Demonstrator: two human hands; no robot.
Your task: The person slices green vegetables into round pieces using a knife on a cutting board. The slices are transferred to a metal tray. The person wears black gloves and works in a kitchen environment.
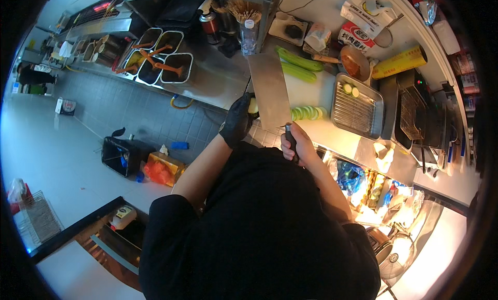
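Note:
My right hand (297, 144) is bare and grips the dark handle of a cleaver (270, 91). The wide steel blade slants up and away over the near left edge of a white cutting board (307, 91). In a black glove, my left hand (238, 121) holds a cut piece of zucchini (253, 105) just left of the blade, which partly hides it. A fanned row of zucchini slices (307, 113) lies right of the blade. Whole green zucchini (297, 60) rest at the board's far side. Two slices (351, 90) sit on a wire rack inside a metal tray (379, 130).
Sauce containers with brushes (177, 68) stand left on the steel counter. Behind the board are a bottle of skewers (249, 37), a gas torch (209, 21), a pan (354, 62) and a yellow film roll (400, 62). A bin (124, 156) stands on the floor; a person (37, 74) is far left.

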